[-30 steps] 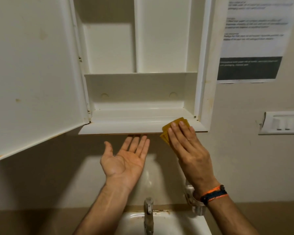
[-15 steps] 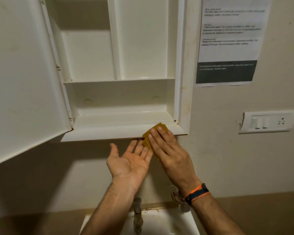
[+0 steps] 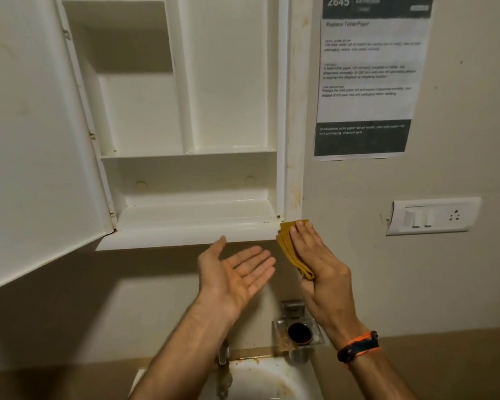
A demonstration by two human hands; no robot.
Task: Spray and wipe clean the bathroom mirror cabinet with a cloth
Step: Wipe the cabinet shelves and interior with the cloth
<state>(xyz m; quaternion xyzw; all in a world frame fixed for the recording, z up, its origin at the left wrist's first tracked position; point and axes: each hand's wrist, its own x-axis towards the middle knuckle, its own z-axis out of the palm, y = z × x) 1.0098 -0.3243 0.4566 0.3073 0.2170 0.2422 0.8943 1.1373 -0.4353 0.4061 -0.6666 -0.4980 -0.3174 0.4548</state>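
Observation:
The white mirror cabinet [image 3: 185,226] hangs on the wall with its door [image 3: 35,145] swung open to the left and bare shelves inside. My right hand [image 3: 321,264] presses a folded yellow cloth [image 3: 289,246] with straight fingers against the cabinet's lower right corner. My left hand [image 3: 234,272] is held palm up, fingers spread, just below the cabinet's bottom ledge and beside the cloth, holding nothing. No spray bottle is in view.
A printed notice [image 3: 367,82] is taped to the wall right of the cabinet, and a switch plate [image 3: 433,216] sits lower right. Below are a wall holder [image 3: 299,333], a tap [image 3: 223,359] and a stained sink [image 3: 260,379].
My right hand has slid the cloth rightwards along the bottom ledge to the cabinet's right corner. The left hand followed below it, still palm up. The view shifted right and closer.

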